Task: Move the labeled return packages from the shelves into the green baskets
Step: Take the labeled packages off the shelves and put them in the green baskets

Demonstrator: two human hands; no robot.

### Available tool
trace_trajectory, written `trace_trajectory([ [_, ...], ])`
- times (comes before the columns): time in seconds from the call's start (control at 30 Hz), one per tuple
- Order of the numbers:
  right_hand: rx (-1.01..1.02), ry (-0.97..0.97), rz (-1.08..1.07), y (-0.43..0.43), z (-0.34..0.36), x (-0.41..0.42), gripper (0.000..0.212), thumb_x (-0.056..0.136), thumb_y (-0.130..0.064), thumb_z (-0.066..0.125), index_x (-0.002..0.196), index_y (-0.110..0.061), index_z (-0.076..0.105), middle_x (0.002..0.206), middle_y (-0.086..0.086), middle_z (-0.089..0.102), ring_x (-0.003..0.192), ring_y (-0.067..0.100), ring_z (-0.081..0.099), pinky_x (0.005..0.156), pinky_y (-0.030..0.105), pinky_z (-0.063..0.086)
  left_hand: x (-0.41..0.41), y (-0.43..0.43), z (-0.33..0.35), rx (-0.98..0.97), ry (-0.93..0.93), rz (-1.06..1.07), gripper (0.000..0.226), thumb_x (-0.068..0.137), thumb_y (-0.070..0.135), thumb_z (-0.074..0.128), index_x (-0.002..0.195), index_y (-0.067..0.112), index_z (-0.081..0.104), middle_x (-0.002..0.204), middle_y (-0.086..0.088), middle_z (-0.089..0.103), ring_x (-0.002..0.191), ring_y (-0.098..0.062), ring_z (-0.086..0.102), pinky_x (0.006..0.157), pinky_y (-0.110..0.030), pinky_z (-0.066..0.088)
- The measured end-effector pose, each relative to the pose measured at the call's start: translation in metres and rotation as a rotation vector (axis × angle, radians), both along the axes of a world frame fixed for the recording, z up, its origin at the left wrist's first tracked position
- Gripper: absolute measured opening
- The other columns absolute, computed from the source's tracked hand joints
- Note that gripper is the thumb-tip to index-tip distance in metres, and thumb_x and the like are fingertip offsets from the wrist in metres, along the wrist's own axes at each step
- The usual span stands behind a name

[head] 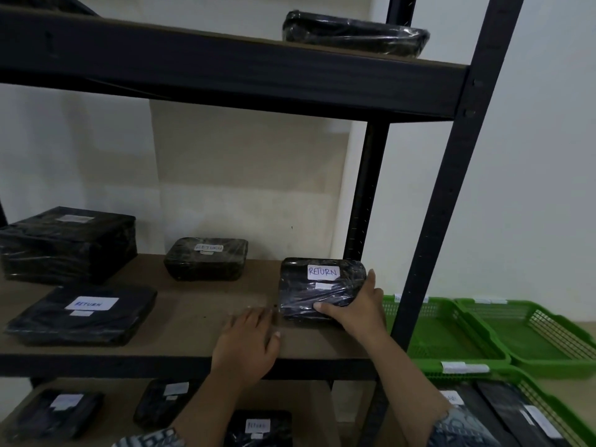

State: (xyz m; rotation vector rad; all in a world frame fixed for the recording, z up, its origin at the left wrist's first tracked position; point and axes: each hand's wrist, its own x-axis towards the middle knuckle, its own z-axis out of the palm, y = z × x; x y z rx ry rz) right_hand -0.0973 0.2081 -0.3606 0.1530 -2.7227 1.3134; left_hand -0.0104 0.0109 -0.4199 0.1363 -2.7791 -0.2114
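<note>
A small black wrapped package with a white RETURN label (319,285) sits at the right end of the middle shelf (193,317). My right hand (356,309) grips its right front corner, thumb on the front edge. My left hand (248,340) hovers just left of the package, fingers apart, holding nothing. Two more RETURN-labeled packages lie on this shelf: a flat one at the front left (84,314) and a small one at the back (206,258). Green baskets (477,324) stand to the right of the rack; the nearest one (529,404) holds black packages.
A large black package with a pale label (69,243) stands at the shelf's left rear. One wrapped package (354,33) lies on the top shelf, and several labeled ones on the lower shelf (167,401). The rack's dark upright (448,195) stands between shelf and baskets.
</note>
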Motion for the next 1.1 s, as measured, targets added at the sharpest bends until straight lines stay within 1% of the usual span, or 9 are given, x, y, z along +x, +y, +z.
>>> trace_trajectory([
  [0.17, -0.199, 0.161, -0.009, 0.002, -0.002, 0.018, 0.115, 0.054, -0.038, 0.09, 0.145, -0.028, 0.02, 0.13, 0.008, 0.033, 0.115, 0.025, 0.047, 0.097, 0.035, 0.042, -0.001, -0.002, 0.0, -0.01, -0.002, -0.011, 0.082, 0.077, 0.056, -0.004, 0.141, 0.023, 0.035, 0.148, 0.003, 0.034, 0.136, -0.014, 0.025, 0.114, -0.04, 0.015],
  [0.23, -0.193, 0.212, -0.023, 0.0, 0.0, 0.025, 0.112, 0.055, -0.041, 0.089, 0.143, -0.031, 0.02, 0.128, 0.008, 0.033, 0.11, 0.021, 0.046, 0.095, 0.034, 0.042, -0.001, -0.002, 0.001, -0.017, -0.004, -0.024, 0.082, 0.076, 0.055, -0.004, 0.14, 0.022, 0.036, 0.148, 0.002, 0.034, 0.138, -0.016, 0.023, 0.114, -0.041, 0.016],
  [0.37, -0.149, 0.3, -0.069, -0.004, 0.0, 0.04, 0.11, 0.057, -0.053, 0.083, 0.144, -0.033, 0.018, 0.125, 0.01, 0.038, 0.112, 0.027, 0.048, 0.091, 0.039, 0.048, 0.002, 0.0, 0.004, -0.02, -0.024, -0.022, 0.086, 0.075, 0.055, -0.006, 0.144, 0.019, 0.03, 0.152, -0.004, 0.026, 0.142, -0.02, 0.013, 0.115, -0.044, 0.011],
  [0.47, -0.231, 0.331, -0.071, -0.004, -0.002, 0.057, 0.105, 0.061, -0.046, 0.084, 0.144, -0.031, 0.02, 0.123, 0.007, 0.035, 0.109, 0.022, 0.045, 0.094, 0.036, 0.045, 0.012, 0.002, 0.002, 0.012, 0.023, -0.048, 0.081, 0.08, 0.054, -0.002, 0.143, 0.016, 0.034, 0.152, -0.006, 0.027, 0.142, -0.022, 0.012, 0.115, -0.046, 0.007],
  [0.57, -0.298, 0.366, -0.014, 0.0, -0.006, 0.077, 0.102, 0.063, -0.037, 0.085, 0.144, -0.031, 0.023, 0.118, -0.001, 0.03, 0.107, 0.013, 0.041, 0.093, 0.028, 0.04, 0.03, 0.005, -0.007, 0.055, 0.075, -0.087, 0.068, 0.087, 0.05, 0.012, 0.14, 0.017, 0.04, 0.149, -0.007, 0.035, 0.141, -0.023, 0.018, 0.114, -0.046, 0.01],
  [0.67, -0.305, 0.344, 0.002, 0.005, -0.013, 0.1, 0.102, 0.064, -0.036, 0.085, 0.145, -0.029, 0.023, 0.123, 0.0, 0.029, 0.107, 0.01, 0.04, 0.089, 0.022, 0.036, 0.052, 0.007, -0.018, 0.014, 0.086, -0.089, 0.06, 0.09, 0.045, 0.025, 0.141, 0.017, 0.039, 0.146, -0.008, 0.039, 0.139, -0.023, 0.022, 0.113, -0.043, 0.013],
  [0.77, -0.318, 0.298, -0.022, 0.017, -0.022, 0.125, 0.102, 0.064, -0.038, 0.084, 0.145, -0.03, 0.022, 0.119, 0.0, 0.031, 0.103, 0.011, 0.042, 0.088, 0.024, 0.038, 0.074, 0.014, -0.027, -0.041, 0.08, -0.071, 0.059, 0.088, 0.042, 0.031, 0.141, 0.016, 0.038, 0.144, -0.008, 0.042, 0.136, -0.024, 0.026, 0.112, -0.043, 0.012],
  [0.87, -0.315, 0.271, -0.056, 0.035, -0.034, 0.149, 0.1, 0.064, -0.04, 0.084, 0.144, -0.031, 0.024, 0.121, -0.002, 0.031, 0.108, 0.011, 0.04, 0.092, 0.027, 0.038, 0.092, 0.024, -0.031, -0.013, 0.082, -0.057, 0.062, 0.084, 0.038, 0.036, 0.141, 0.013, 0.037, 0.145, -0.011, 0.039, 0.136, -0.027, 0.03, 0.109, -0.044, 0.023],
  [1.1, -0.333, 0.218, -0.161, 0.091, -0.062, 0.192, 0.097, 0.064, -0.033, 0.085, 0.143, -0.029, 0.029, 0.12, -0.001, 0.032, 0.106, 0.012, 0.042, 0.09, 0.025, 0.036, 0.12, 0.068, -0.059, 0.033, -0.036, -0.121, 0.061, 0.081, 0.038, 0.035, 0.134, 0.01, 0.048, 0.138, -0.01, 0.049, 0.129, -0.028, 0.042, 0.101, -0.046, 0.034],
])
